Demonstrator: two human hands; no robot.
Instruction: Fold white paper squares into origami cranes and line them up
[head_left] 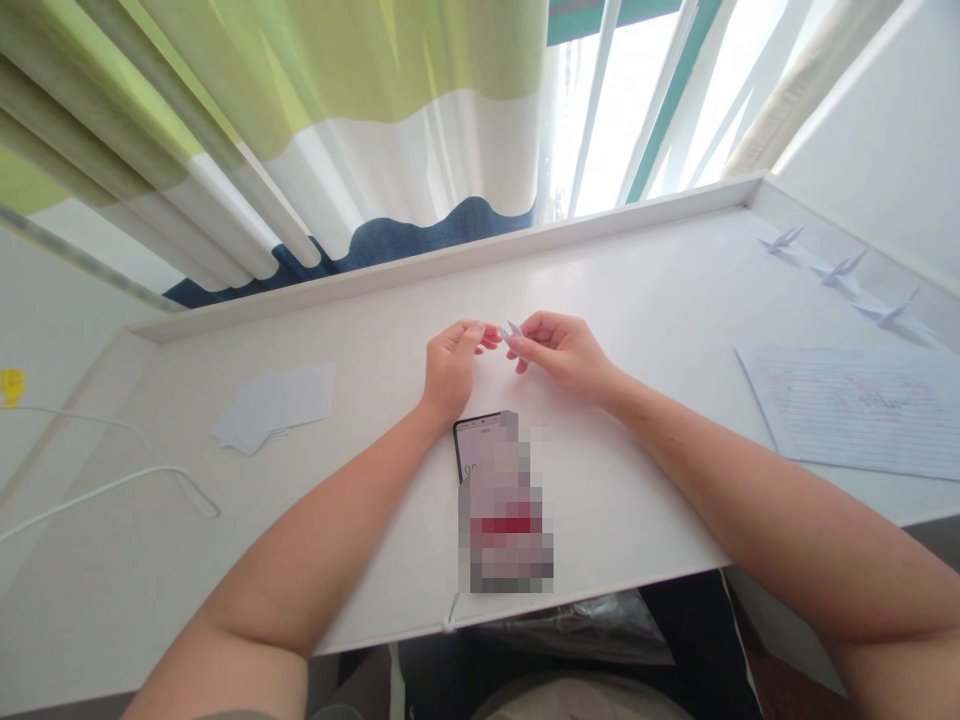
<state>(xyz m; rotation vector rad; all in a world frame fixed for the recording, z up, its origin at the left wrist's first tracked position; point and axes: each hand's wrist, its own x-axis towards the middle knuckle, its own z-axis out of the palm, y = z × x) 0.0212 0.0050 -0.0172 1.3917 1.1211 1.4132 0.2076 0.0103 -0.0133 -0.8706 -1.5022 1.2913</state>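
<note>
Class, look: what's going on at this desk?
A person pinches a small folded paper between the left hand and right hand above a white desk. A stack of paper squares lies to the left, three folded cranes stand at the far right, and a phone lies near the wrists.

Curtain (pixel 315 110) — green, white, navy bands; white desk (pixel 637 300); pale paper cranes (pixel 780 240).

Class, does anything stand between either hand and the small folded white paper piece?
Nothing visible does. The left hand and right hand both pinch the small folded white paper piece directly; the black-edged phone lies nearer the person, apart.
</note>
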